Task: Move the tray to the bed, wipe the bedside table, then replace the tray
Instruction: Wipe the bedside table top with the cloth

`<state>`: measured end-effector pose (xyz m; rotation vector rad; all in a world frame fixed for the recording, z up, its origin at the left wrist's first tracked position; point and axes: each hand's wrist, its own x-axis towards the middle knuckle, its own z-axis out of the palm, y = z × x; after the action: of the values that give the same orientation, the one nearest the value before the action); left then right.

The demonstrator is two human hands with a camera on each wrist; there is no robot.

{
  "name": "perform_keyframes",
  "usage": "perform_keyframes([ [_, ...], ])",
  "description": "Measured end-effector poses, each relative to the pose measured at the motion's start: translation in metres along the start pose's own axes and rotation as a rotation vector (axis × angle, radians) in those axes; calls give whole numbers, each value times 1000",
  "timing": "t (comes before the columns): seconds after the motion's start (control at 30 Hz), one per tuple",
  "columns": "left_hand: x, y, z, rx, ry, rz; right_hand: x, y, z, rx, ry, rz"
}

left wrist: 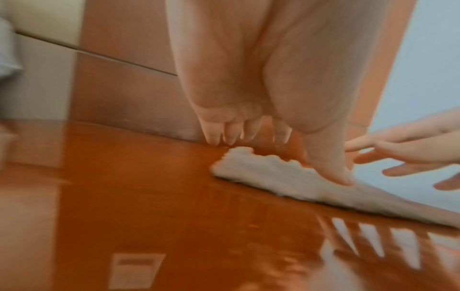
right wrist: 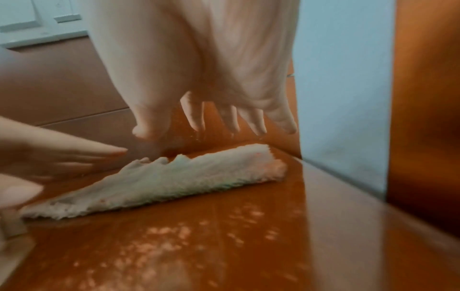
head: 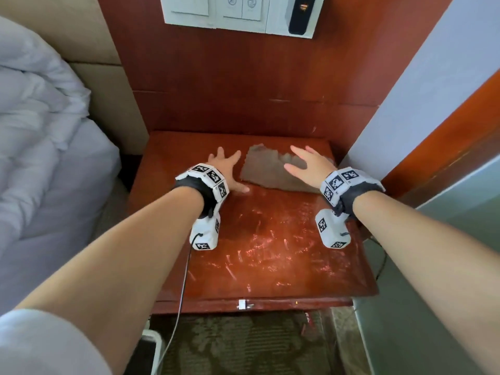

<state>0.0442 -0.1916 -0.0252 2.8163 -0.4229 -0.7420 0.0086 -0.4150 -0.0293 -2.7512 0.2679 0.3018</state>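
Observation:
A grey, fluffy cloth [head: 266, 171] lies flat at the back of the red-brown bedside table [head: 270, 253]. My left hand [head: 232, 170] is open beside the cloth's left edge, fingers spread above the wood. In the left wrist view its thumb [left wrist: 331, 167] touches the cloth [left wrist: 268, 171]. My right hand [head: 300, 161] is open too, fingers spread over the cloth's right part. The right wrist view shows its fingertips [right wrist: 234, 122] a little above the cloth [right wrist: 189, 175], apart from it. No tray is in view.
The bed [head: 40, 131] with a rumpled white duvet is to the left of the table. A wood wall panel with a switch plate [head: 238, 12] stands behind it, and a white wall [head: 405, 104] closes in on the right. A cable [head: 184, 280] hangs from my left wrist.

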Motion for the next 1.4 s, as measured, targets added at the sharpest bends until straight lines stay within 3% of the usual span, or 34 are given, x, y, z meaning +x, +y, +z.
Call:
perform_keyframes([
  [0.2,16,93,25,59,-25,281,-31,56,-8,-4,-14,120],
  [0.33,26,117,40,166,-70,247,-44,76,-17,-30,2,143],
  [0.5,26,116,40,135,-88,196,-45,70,-17,-23,6,125],
  [0.67,15,82,26,105,-73,79,-37,47,-10,-10,-10,122],
  [1.03,-8,-67,1,-55,19,-178,-7,-60,35,-95,-175,-21],
  [1.17,-7,-88,1,-31,17,-200,4,-89,47,-232,-307,-49],
  [1.4,17,-95,-6,-14,-9,-218,19,-94,38,-355,-372,-46],
])
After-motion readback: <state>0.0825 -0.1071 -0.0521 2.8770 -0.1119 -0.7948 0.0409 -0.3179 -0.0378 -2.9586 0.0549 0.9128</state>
